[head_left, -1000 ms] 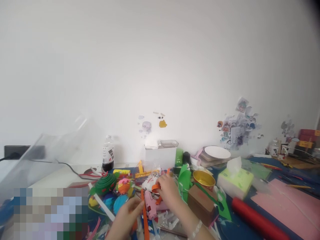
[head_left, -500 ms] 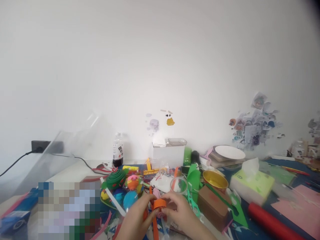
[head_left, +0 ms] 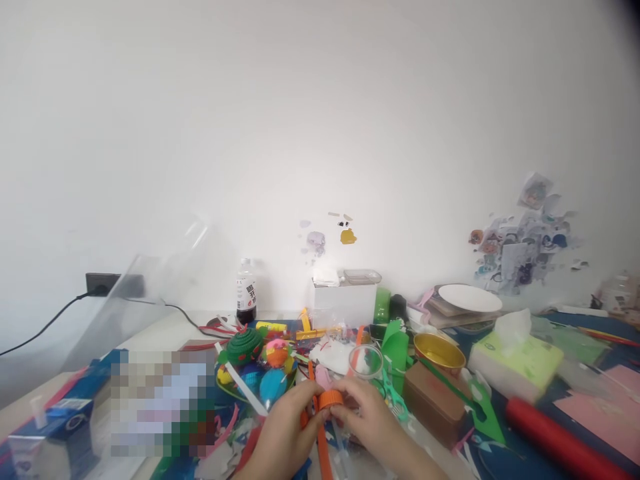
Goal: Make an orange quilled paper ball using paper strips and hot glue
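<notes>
Our white table (head_left: 165,333) has a blue cover (head_left: 510,463); we see a bottle (head_left: 246,293) at eleven o'clock, a white box (head_left: 345,303) at twelve, a red roll (head_left: 560,437) at four.

ribbed orange ring (head_left: 331,401) | rounded | ribs facing outward | held from both sides by fingers (head_left: 307,392)

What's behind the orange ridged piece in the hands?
Just beyond the orange ridged piece, part of a pink piece shows, with something white farther back. Whatever the orange ridged piece, left hand and right hand cover cannot be seen.
</notes>
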### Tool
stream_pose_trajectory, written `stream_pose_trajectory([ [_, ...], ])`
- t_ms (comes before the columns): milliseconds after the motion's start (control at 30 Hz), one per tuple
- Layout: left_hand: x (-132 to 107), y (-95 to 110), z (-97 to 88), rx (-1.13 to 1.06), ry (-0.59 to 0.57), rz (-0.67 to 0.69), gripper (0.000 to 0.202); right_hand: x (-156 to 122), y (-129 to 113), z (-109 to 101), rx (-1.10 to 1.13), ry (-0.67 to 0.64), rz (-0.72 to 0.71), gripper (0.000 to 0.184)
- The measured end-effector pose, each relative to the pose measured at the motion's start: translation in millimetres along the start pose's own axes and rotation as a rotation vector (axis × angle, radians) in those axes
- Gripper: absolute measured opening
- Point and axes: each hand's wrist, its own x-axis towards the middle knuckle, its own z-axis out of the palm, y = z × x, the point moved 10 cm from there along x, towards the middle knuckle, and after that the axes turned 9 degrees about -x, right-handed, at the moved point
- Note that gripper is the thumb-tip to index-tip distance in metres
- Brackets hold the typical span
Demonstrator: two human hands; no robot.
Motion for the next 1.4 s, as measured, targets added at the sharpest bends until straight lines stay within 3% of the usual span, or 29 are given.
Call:
stream_pose_trajectory([
  [400,1.4,-1.7,-4.0,0.139,0.005,0.028,0.027,-0.9,-9.5,-1.3,-0.351,0.056,-0.088,0.014],
  [733,-6.3,14.2,1.8,0.440,0.113,0.349,0.020,-2.4,-16.6,10.0,-0.657,0.025,-0.188,0.005],
  [1000,-10.9,25.4,-1.9,0.545,0.185,0.444,0.020,-2.7,-21.7,5.1,-0.706,0.091,-0.192,0.007],
  [1400,-4.2,12.2,-2.8,0.429,0.067,0.220,0.018,0.0,-15.9,6.1,-0.652,0.034,-0.170,0.003],
])
